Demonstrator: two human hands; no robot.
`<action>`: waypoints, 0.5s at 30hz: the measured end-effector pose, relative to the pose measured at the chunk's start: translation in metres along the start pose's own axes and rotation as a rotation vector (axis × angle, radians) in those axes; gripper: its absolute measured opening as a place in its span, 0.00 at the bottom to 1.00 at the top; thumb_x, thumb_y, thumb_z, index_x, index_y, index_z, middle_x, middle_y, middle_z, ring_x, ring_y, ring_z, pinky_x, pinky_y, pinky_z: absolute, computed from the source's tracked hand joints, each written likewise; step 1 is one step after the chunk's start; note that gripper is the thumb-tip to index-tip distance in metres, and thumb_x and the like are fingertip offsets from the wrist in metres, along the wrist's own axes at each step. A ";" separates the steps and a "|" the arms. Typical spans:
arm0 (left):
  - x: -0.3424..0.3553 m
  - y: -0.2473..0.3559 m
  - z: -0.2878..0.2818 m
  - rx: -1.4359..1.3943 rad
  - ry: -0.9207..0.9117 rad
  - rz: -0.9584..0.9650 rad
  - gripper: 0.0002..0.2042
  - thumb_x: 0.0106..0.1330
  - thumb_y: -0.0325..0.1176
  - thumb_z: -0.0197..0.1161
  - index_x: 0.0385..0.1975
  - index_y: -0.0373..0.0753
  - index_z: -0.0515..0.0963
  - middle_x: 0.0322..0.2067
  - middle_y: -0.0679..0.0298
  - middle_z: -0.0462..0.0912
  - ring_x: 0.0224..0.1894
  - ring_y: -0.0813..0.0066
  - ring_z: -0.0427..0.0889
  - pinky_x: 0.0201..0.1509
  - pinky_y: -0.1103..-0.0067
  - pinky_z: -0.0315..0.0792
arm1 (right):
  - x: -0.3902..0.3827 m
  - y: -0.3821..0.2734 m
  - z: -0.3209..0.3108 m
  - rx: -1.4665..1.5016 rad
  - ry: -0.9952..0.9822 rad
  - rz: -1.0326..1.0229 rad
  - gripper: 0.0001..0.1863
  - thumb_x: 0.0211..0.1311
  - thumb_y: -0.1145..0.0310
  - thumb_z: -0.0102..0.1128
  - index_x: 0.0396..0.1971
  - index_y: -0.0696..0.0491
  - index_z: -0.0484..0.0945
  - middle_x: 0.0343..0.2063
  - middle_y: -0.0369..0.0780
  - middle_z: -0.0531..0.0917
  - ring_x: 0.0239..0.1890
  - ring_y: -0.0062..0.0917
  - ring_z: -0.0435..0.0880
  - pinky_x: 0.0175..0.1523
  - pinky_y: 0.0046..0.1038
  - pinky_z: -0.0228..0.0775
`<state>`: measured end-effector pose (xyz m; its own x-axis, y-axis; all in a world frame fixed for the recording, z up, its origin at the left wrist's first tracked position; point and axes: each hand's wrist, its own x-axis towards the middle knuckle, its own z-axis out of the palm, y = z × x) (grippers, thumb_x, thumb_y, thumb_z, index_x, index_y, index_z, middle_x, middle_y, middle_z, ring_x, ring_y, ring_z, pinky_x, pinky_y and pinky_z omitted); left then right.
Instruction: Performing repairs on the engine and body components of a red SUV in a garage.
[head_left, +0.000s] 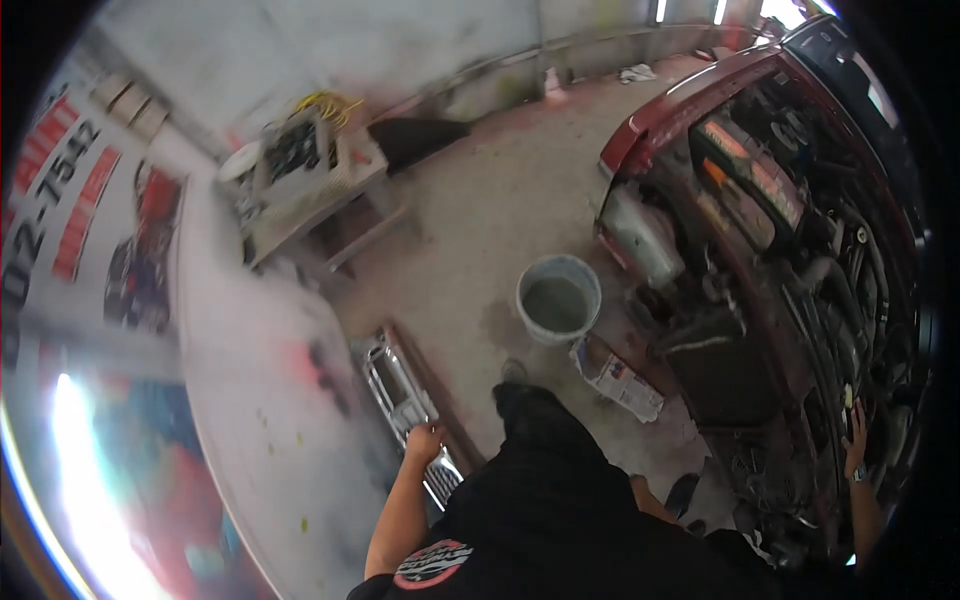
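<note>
At the lower left, my left hand (427, 441) is closed on the edge of a long chrome car grille (402, 396) with rectangular openings. The grille hangs or stands beside my left leg; whether its far end touches the floor I cannot tell. What appears to be my right hand (643, 490) is low beside my hip, its fingers mostly hidden. At the far right, a hand with a wristwatch (855, 440), apparently a co-worker's, rests spread on the front of the open engine bay (830, 270).
A dark red car (650, 115) with its front end stripped fills the right side. A grey bucket (558, 298) stands ahead, with a torn printed carton (620, 380) beside it. A cluttered workbench (325, 205) is at the upper left. A dark shoe (684, 494) shows near the car.
</note>
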<state>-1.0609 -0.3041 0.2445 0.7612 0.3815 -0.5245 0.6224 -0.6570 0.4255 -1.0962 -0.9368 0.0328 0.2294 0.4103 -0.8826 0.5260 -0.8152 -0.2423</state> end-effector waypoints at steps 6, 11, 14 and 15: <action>0.105 -0.128 -0.082 0.125 -0.302 0.020 0.10 0.67 0.40 0.62 0.37 0.46 0.89 0.35 0.55 0.89 0.42 0.52 0.90 0.47 0.61 0.83 | 0.072 -0.057 -0.466 0.839 0.776 0.182 0.18 0.73 0.58 0.60 0.35 0.60 0.85 0.30 0.48 0.89 0.30 0.38 0.89 0.40 0.41 0.80; 0.197 -0.125 -0.177 0.466 -0.415 0.397 0.14 0.64 0.46 0.67 0.39 0.43 0.90 0.37 0.57 0.91 0.34 0.57 0.89 0.40 0.65 0.83 | 0.051 -0.090 -0.786 1.088 0.907 -0.100 0.16 0.75 0.61 0.60 0.40 0.61 0.85 0.26 0.43 0.87 0.27 0.28 0.85 0.35 0.34 0.77; 0.305 -0.118 -0.231 0.376 -0.124 0.483 0.15 0.64 0.44 0.67 0.38 0.38 0.89 0.39 0.53 0.91 0.36 0.52 0.90 0.43 0.64 0.83 | 0.087 -0.111 -0.858 1.181 0.932 -0.025 0.17 0.75 0.60 0.61 0.40 0.61 0.86 0.26 0.41 0.87 0.26 0.27 0.85 0.35 0.34 0.77; 0.338 -0.112 -0.249 0.394 -0.130 0.502 0.15 0.64 0.44 0.67 0.38 0.38 0.89 0.39 0.53 0.91 0.36 0.52 0.90 0.43 0.64 0.83 | 0.100 -0.109 -0.882 1.231 0.919 0.078 0.17 0.76 0.59 0.60 0.39 0.60 0.86 0.25 0.39 0.87 0.28 0.24 0.84 0.36 0.32 0.77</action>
<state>-0.8278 0.0600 0.2034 0.8984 -0.0991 -0.4279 0.0647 -0.9337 0.3521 -0.4086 -0.4463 0.3262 0.8767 0.0773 -0.4748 -0.3854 -0.4778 -0.7894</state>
